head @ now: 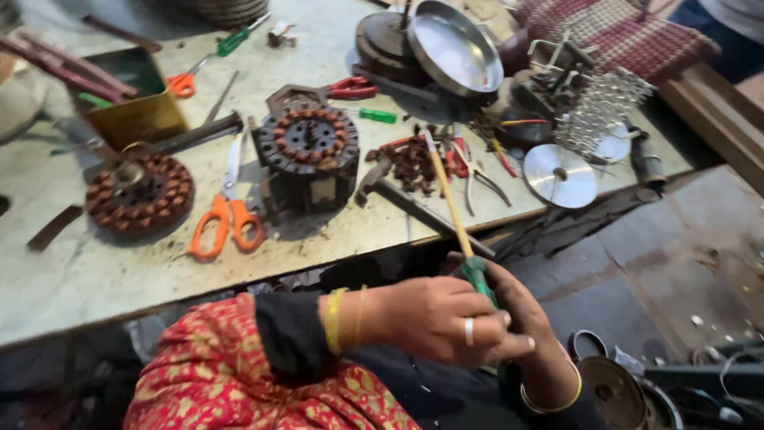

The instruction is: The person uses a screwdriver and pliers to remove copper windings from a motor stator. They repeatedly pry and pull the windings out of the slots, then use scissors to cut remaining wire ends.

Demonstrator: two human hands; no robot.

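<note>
Both hands meet low in the centre, over the lap and just off the near edge of the table [95, 279]. The left hand [434, 318], w/ a ring and yellow bangles at the wrist, is closed in a wrap round the green handle of a screwdriver [458, 219], fingers curled over it; the right hand [521, 318] sits behind and under the left, also closed on the handle's lower part, though its fingertips are mostly hidden so the exact grip can't be told. The screwdriver's long axis runs up and slightly left from the hands: green handle at the bottom in the grip, pale yellowish shaft rising over the table edge, tip ending approx above a heap of dark scrap bits [410, 163] beside red-handled pliers [469, 167]. So the tool points away from the body toward the table's middle, tip far, handle near. The closest big item along that line is the motor winding block [310, 155] w/ copper coils, left of the shaft and apart from it; a second round winding [139, 195] lies further left, and orange-handled scissors [227, 215] lie between the two. The left hand is on top and a bit nearer the shaft; the right is lower, nearer the handle's butt end
</note>
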